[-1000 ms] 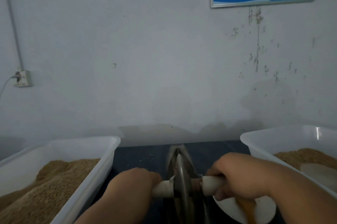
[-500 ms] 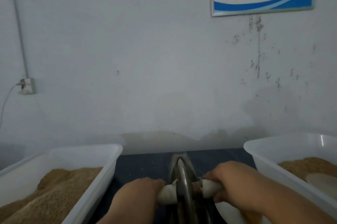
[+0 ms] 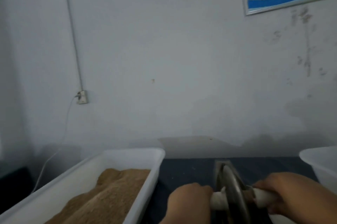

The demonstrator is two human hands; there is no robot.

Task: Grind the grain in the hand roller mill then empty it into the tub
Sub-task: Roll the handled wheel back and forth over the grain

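Shifted lower-right since earlier, my left hand (image 3: 189, 200) and right hand (image 3: 279, 192) grip the white-handled grey metal roller mill (image 3: 231, 191) between them; the white plastic tub (image 3: 127, 156) sits left of them.

We have the mill (image 3: 231, 192) on the table (image 3: 186, 170) at five o'clock, with our left hand (image 3: 187, 203) gripping it at its nine and our right hand (image 3: 284, 192) at its three. A tub (image 3: 127, 154) with grain (image 3: 113, 192) in it sits at seven, a second tub (image 3: 321, 161) at four, with the wall (image 3: 164, 59) behind.

Metal mill wheel (image 3: 232, 192) upright; grain-filled tub (image 3: 127, 158) left.
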